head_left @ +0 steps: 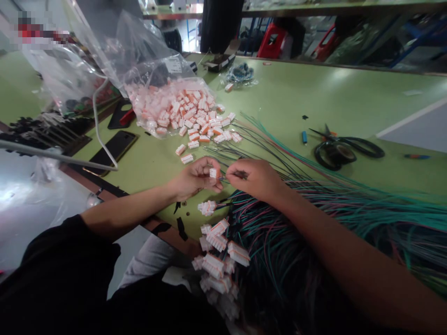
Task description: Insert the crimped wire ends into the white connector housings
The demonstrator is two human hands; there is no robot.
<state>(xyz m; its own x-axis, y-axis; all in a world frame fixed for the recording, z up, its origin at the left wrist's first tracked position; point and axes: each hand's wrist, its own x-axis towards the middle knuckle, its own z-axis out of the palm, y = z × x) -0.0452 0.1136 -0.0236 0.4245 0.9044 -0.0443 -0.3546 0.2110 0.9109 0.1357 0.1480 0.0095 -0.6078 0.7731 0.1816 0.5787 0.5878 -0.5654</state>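
Between the thumb and fingers of my left hand (pixel 197 179) is a small white and orange wire connector (pixel 214 173). My right hand (pixel 254 177) is closed in a pinch just right of it, on a thin wire (pixel 223 177) that meets the connector's side; how deep the wire sits cannot be made out. Below my hands, connectors with wires attached (pixel 214 265) hang in a cluster over the table edge. A thick bundle of green, pink and black wires (pixel 314 197) runs under my right forearm. Loose connectors (pixel 188 111) spill from a clear plastic bag (pixel 139 56) beyond my hands.
Scissors (pixel 363 145) lie by a roll of black tape (pixel 330 156) at the right, near a blue cylinder (pixel 304 137) and a pen (pixel 416 157). A phone (pixel 111 152) and a bent white rod (pixel 98 116) are at the left. Red stools (pixel 271 41) stand beyond the table.
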